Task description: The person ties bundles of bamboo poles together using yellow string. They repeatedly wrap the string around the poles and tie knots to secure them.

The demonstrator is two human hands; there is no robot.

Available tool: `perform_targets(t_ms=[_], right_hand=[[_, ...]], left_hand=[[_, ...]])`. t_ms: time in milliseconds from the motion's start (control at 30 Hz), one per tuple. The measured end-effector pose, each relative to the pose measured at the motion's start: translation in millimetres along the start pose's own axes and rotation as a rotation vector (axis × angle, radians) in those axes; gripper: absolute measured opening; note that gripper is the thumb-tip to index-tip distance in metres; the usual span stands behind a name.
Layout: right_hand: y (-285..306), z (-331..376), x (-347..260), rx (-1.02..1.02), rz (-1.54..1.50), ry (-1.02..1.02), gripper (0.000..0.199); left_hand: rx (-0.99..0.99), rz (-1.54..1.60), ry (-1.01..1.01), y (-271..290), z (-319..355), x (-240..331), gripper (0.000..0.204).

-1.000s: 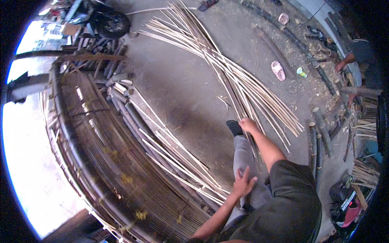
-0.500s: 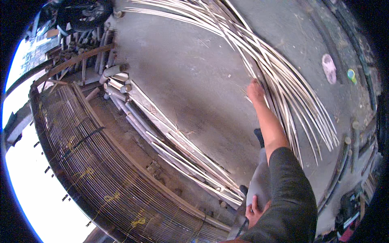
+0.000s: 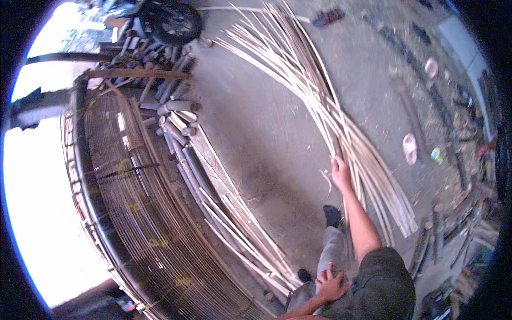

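Note:
Long, thin, pale bamboo strips (image 3: 368,162) lie in a loose, crossing bundle on the concrete floor, with a few darker ones among them. At the bundle's near-left edge, my right hand (image 3: 341,175) is closed, apparently round a strip; its fingers partly hide what they grip. My left hand (image 3: 331,285) rests on my grey-trousered leg (image 3: 332,248), fingers spread and holding nothing. A dark-covered foot (image 3: 332,215) stands on the floor just below my right hand.
A slatted bamboo bench (image 3: 154,213) fills the left side. Bamboo poles and strips (image 3: 240,234) lie beside it. Far left are stacked cut pieces (image 3: 160,69) and a black wheel (image 3: 173,22). Pink slippers (image 3: 410,149) and sticks (image 3: 421,248) lie to the right.
The view has turned, so the bundle and bench sit lower in the picture. My right hand stays at the strips' edge. My left hand, partly covered before, now shows spread on my leg.

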State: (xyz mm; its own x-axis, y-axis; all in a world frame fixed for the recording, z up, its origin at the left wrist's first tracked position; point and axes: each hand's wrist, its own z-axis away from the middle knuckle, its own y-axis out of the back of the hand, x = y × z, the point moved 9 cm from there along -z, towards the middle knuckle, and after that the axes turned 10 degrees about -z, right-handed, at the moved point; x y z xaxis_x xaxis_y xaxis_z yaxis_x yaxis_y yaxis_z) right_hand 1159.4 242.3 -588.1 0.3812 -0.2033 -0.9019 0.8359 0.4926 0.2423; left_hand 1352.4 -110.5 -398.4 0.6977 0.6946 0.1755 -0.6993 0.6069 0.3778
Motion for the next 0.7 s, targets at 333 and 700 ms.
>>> perform_targets(t_ms=[333,700], right_hand=[[11.4,168.6,-457.3,0.069,-0.183,0.691,0.025],[-270.7,500.5,-716.5,-1.085,-0.902,0.090,0.024]], left_hand=[[0.581,0.738,-0.071,125.1,97.6,-139.7,0.041],[1.528,0.996,0.202,313.9,449.6,-290.4,0.035]])
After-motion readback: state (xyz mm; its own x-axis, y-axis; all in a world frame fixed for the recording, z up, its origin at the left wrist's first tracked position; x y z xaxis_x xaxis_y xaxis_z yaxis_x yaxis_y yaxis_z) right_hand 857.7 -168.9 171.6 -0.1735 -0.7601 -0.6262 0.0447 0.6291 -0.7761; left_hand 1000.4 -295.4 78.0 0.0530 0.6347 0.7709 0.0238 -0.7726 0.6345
